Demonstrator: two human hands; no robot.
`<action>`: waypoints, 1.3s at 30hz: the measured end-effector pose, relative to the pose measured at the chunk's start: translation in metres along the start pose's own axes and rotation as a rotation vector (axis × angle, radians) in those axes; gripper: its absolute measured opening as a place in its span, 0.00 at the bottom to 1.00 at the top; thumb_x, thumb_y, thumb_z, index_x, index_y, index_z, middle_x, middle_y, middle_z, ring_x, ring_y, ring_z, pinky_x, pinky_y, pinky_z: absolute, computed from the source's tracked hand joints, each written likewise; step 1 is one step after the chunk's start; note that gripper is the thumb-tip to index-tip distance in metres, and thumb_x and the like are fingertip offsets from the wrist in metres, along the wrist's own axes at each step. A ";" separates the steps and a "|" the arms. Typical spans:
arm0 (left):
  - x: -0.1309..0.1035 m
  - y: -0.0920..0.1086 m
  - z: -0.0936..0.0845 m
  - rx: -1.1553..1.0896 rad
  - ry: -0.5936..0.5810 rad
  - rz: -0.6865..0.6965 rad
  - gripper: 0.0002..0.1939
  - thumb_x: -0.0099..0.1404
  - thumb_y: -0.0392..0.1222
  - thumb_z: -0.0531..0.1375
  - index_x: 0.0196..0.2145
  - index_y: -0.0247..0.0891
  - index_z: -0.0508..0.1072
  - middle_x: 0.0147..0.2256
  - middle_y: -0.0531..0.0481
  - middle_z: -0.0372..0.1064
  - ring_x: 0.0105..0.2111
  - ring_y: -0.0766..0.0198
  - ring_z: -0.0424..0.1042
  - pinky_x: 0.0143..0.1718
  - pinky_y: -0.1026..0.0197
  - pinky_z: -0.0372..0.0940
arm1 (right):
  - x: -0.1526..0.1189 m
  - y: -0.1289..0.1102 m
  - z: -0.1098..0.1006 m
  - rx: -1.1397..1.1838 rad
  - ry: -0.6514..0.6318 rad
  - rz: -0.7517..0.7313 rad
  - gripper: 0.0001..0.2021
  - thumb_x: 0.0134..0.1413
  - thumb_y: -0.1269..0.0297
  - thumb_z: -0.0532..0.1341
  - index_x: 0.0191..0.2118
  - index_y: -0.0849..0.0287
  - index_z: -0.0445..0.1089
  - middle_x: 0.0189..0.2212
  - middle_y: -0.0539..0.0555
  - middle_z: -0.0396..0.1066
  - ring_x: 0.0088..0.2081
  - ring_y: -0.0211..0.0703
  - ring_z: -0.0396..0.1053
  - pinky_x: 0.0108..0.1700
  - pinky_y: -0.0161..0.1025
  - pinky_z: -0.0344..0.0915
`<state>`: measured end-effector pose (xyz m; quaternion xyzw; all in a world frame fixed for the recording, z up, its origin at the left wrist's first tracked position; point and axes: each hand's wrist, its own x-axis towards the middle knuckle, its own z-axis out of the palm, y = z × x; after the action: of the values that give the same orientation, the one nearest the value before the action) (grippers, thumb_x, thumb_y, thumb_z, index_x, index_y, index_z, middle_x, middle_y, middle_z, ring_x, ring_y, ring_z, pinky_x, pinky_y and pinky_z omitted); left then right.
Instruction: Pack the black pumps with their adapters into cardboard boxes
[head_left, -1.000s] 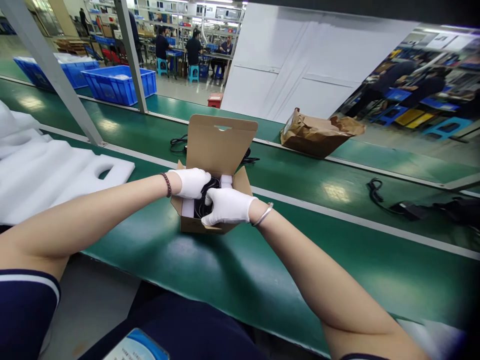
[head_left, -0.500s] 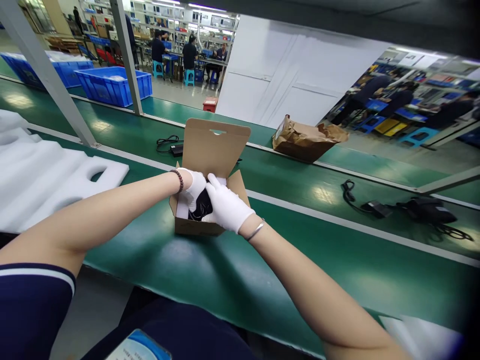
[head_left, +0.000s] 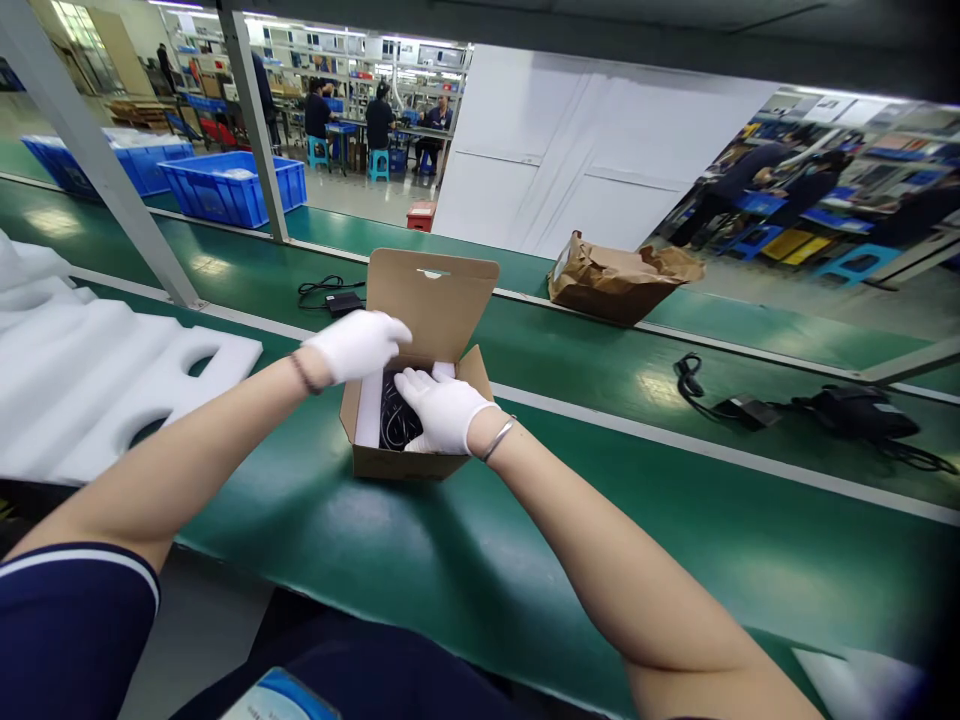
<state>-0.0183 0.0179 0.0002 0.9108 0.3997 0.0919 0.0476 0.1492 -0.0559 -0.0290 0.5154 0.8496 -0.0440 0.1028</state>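
An open cardboard box [head_left: 409, 464] stands on the green work surface, its lid raised at the back. Inside it lie black cables [head_left: 397, 415] between white foam pieces. My right hand [head_left: 442, 408], in a white glove, rests in the box on the cables, fingers stretched out. My left hand [head_left: 360, 345], also gloved and slightly blurred, is raised above the box's left rear edge with nothing seen in it, its fingers apart. Just behind my left hand a black adapter with a cable [head_left: 343, 303] lies on the far green strip.
White foam sheets [head_left: 127, 370] are piled at the left. Crumpled brown paper [head_left: 622, 280] sits beyond the rail. Black adapters and cables [head_left: 862, 412] lie at the right. Blue bins [head_left: 225, 190] stand at the back left, near a metal post [head_left: 259, 120]. People sit in the background.
My left hand has come out of the box, up and to the left, uncovering more of the black cables. My right hand stays in the box, its fingers slightly lower and flatter.
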 end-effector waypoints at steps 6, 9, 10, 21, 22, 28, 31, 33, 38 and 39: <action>-0.088 -0.043 0.062 -0.519 0.377 0.210 0.46 0.67 0.72 0.38 0.71 0.38 0.42 0.71 0.41 0.40 0.70 0.48 0.43 0.70 0.48 0.43 | 0.014 -0.002 0.008 -0.039 -0.029 -0.009 0.53 0.42 0.50 0.74 0.68 0.71 0.52 0.65 0.72 0.54 0.62 0.65 0.59 0.64 0.52 0.55; -0.087 -0.030 0.084 -0.308 0.121 0.282 0.63 0.55 0.79 0.51 0.71 0.32 0.32 0.70 0.29 0.33 0.69 0.35 0.38 0.68 0.40 0.44 | 0.017 -0.003 0.007 -0.019 0.005 0.011 0.53 0.40 0.51 0.75 0.66 0.74 0.52 0.62 0.74 0.57 0.59 0.66 0.61 0.62 0.54 0.57; -0.082 -0.022 0.083 -0.220 0.091 0.327 0.65 0.54 0.78 0.56 0.71 0.31 0.34 0.70 0.28 0.36 0.69 0.34 0.39 0.68 0.38 0.43 | 0.017 -0.004 0.004 0.004 0.006 0.005 0.52 0.40 0.51 0.75 0.66 0.73 0.54 0.60 0.74 0.59 0.58 0.67 0.62 0.61 0.54 0.58; -0.054 0.011 0.052 0.086 -0.041 0.546 0.37 0.54 0.54 0.67 0.58 0.37 0.66 0.58 0.37 0.65 0.59 0.40 0.60 0.61 0.44 0.54 | -0.058 0.074 0.012 0.811 0.516 0.083 0.27 0.66 0.56 0.50 0.68 0.56 0.52 0.66 0.60 0.57 0.65 0.50 0.57 0.63 0.49 0.60; -0.053 0.011 0.053 0.063 -0.040 0.545 0.35 0.54 0.53 0.67 0.57 0.39 0.67 0.58 0.38 0.66 0.60 0.40 0.60 0.61 0.44 0.53 | -0.060 0.083 0.024 0.907 0.572 0.108 0.33 0.65 0.53 0.52 0.71 0.56 0.44 0.69 0.61 0.49 0.68 0.49 0.51 0.64 0.49 0.59; -0.052 0.010 0.063 -0.208 -0.016 0.509 0.33 0.52 0.49 0.68 0.56 0.42 0.70 0.57 0.39 0.68 0.62 0.38 0.59 0.65 0.40 0.51 | 0.000 0.074 0.080 1.077 0.627 0.091 0.38 0.62 0.52 0.56 0.71 0.58 0.39 0.65 0.67 0.56 0.61 0.51 0.65 0.56 0.53 0.67; -0.070 0.018 0.086 -0.714 0.210 0.305 0.42 0.55 0.58 0.67 0.63 0.41 0.62 0.61 0.38 0.63 0.62 0.40 0.61 0.62 0.42 0.59 | 0.015 0.065 0.089 1.085 0.726 0.102 0.26 0.63 0.49 0.55 0.60 0.61 0.59 0.66 0.70 0.54 0.57 0.54 0.68 0.53 0.53 0.69; -0.085 0.028 0.098 -1.112 0.380 0.104 0.52 0.57 0.66 0.64 0.69 0.39 0.49 0.62 0.35 0.62 0.61 0.42 0.64 0.59 0.43 0.63 | 0.009 0.068 0.093 1.182 0.766 0.080 0.21 0.64 0.47 0.53 0.50 0.59 0.66 0.67 0.69 0.51 0.60 0.56 0.65 0.54 0.54 0.68; -0.100 0.055 0.094 -1.466 0.369 -0.368 0.60 0.58 0.55 0.68 0.71 0.39 0.31 0.55 0.37 0.70 0.54 0.50 0.73 0.55 0.48 0.69 | -0.027 0.070 0.105 1.080 0.709 0.000 0.30 0.62 0.37 0.48 0.55 0.58 0.65 0.71 0.64 0.43 0.68 0.56 0.52 0.61 0.55 0.61; -0.099 0.057 0.092 -1.445 0.381 -0.386 0.60 0.57 0.52 0.69 0.71 0.39 0.33 0.54 0.39 0.72 0.52 0.51 0.74 0.55 0.49 0.70 | -0.033 0.067 0.107 1.043 0.707 -0.027 0.35 0.58 0.33 0.52 0.58 0.57 0.63 0.71 0.64 0.42 0.69 0.57 0.50 0.62 0.56 0.60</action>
<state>-0.0239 -0.0944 -0.0937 0.5361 0.3935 0.4754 0.5760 0.2371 -0.0732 -0.1242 0.4705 0.7053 -0.2808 -0.4499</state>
